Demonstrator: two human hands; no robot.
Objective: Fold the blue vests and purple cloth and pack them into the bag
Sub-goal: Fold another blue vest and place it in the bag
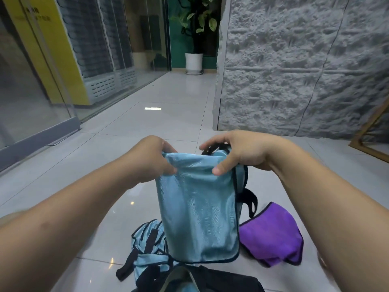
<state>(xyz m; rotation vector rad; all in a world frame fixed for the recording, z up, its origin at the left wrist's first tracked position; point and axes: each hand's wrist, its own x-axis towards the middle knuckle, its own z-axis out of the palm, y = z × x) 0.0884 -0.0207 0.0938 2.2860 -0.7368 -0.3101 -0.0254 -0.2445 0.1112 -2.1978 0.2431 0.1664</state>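
A blue vest (197, 207) of shiny, finely woven mesh cloth is seen above glossy, light-reflecting floor tiles (168, 114); a matt, soft purple cloth (271, 234) lies nearby, backed by a rough, stone-textured grey wall (294, 70) and glass panels (31, 81).

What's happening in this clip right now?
A person holds a folded blue vest up by its top edge, left hand and right hand each pinching a corner. Below it on the floor lie a crumpled second vest, the purple cloth and the open dark bag. The held vest is not yet packed.
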